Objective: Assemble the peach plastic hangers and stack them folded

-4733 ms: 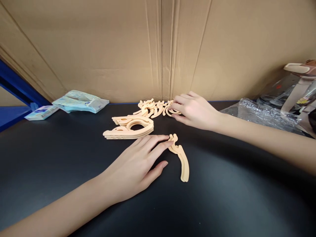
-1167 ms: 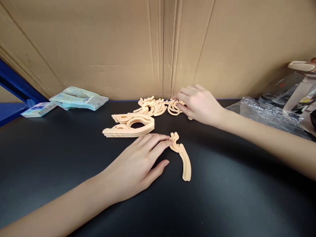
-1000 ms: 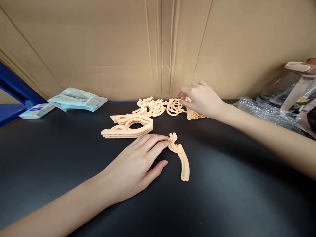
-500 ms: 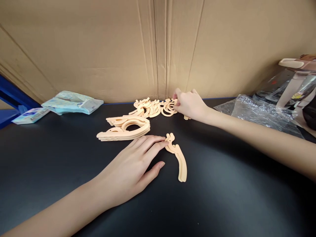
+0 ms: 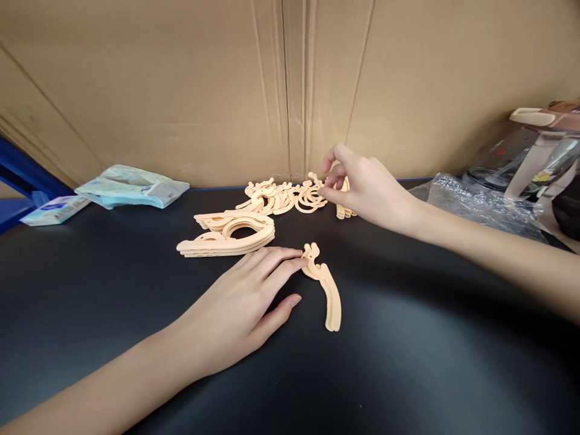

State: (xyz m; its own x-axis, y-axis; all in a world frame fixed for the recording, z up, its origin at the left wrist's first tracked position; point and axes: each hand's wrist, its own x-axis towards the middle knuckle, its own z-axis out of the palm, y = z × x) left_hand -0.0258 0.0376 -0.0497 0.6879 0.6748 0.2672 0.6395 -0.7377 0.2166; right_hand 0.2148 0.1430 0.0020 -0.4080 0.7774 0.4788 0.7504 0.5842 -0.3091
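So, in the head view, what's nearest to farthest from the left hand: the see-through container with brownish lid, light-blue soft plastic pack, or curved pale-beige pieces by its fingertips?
From the left hand:
1. Curved pale-beige pieces: at its fingertips, rightward.
2. Light-blue soft plastic pack: back left.
3. See-through container with brownish lid: far right.

a pale-blue packet (image 5: 131, 187) lies beside a smaller packet (image 5: 53, 211), clear plastic (image 5: 473, 208) beside a lidded bottle (image 5: 544, 118).
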